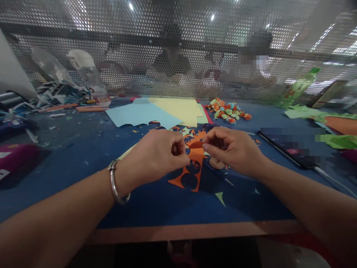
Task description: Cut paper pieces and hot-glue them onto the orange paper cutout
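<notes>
My left hand, with a silver bangle at the wrist, pinches the left side of a small orange paper piece. On its other side my right hand has thumb and forefinger closed at the paper's edge. The paper looks bent or folded; its full outline is partly hidden. Below it lies an orange paper offcut with round holes cut out. More jagged orange and pale green scraps lie behind the hands. A flat round brownish thing sits under my right hand.
Blue and yellow sheets lie behind the hands, beside a pile of small coloured paper pieces. A phone with a cable is at right. Bottles stand against a perforated metal screen; people sit beyond it.
</notes>
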`<state>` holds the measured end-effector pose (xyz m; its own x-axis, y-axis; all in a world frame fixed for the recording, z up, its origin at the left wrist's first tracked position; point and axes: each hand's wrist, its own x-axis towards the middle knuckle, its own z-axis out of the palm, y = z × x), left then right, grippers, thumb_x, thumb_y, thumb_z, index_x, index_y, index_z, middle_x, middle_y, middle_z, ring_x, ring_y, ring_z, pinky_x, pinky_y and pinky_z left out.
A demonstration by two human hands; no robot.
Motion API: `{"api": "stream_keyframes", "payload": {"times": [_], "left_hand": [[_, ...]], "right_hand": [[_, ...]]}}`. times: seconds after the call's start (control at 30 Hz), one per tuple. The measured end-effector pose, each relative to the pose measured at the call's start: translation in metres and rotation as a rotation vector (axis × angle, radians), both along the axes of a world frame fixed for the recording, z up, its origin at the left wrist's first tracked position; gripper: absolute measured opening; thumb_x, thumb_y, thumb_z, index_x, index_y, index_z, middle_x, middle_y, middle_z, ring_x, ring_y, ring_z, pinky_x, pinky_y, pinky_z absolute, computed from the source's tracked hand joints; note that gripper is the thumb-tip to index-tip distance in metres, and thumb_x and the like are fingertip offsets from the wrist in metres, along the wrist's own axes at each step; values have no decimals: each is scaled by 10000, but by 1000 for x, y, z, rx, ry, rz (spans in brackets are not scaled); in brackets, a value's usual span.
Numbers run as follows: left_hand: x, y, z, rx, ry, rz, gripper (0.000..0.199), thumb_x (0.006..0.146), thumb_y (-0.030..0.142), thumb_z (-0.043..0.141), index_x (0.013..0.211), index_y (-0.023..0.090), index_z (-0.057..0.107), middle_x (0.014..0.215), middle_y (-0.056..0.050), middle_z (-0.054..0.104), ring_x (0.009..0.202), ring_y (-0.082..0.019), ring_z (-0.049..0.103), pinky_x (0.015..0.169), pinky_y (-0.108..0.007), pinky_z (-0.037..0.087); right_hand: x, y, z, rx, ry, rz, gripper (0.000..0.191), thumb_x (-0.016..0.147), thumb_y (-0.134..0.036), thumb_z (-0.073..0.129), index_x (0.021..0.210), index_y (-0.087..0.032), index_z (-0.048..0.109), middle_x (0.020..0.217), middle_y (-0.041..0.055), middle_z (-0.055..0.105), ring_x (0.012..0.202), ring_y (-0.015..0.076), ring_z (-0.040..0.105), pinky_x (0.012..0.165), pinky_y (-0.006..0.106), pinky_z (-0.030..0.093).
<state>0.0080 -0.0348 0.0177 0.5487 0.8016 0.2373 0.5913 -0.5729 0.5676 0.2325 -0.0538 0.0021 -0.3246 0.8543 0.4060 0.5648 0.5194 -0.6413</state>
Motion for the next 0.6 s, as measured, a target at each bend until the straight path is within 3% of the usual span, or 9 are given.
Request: {"api": "stream_keyframes", "payload": {"times": [0.07, 0.2, 0.37, 0.6], "left_hand": [[1, -1, 1, 40, -83, 0, 55, 750, 232, 659, 788, 198, 639, 703, 40, 663, 600, -103, 570, 545, -237, 409], [8, -1, -4, 71, -278, -72, 297, 803, 262, 707, 1083, 186, 642, 946, -1, 721, 814, -122, 655, 739, -239, 507], [14, 1, -15, 9, -376, -128, 200, 824, 98, 627, 1004, 186, 627, 862, 20, 690, 768, -93, 643, 713, -208, 502], [16, -1, -17, 1, -430, -139, 184, 808, 48, 619, 927, 187, 597, 804, 42, 647, 707, -76, 614, 656, -191, 487]], "right_hand": [[0, 1, 0, -19, 0, 1, 115, 886, -254, 628, 806, -174, 612, 594, -47, 544, 471, 87, 472, 456, 243, 353], [-2, 0, 0, -12, -27, 65, 91, 884, -201, 598, 795, -188, 581, 571, -55, 532, 504, 98, 491, 507, 249, 370], [-5, -2, -1, 66, -95, 88, 85, 880, -178, 588, 796, -179, 599, 623, -46, 529, 549, 96, 490, 535, 245, 377], [-6, -2, 1, 158, -157, 79, 74, 847, -125, 579, 794, -157, 620, 677, -38, 535, 557, 76, 469, 525, 223, 379]]}}
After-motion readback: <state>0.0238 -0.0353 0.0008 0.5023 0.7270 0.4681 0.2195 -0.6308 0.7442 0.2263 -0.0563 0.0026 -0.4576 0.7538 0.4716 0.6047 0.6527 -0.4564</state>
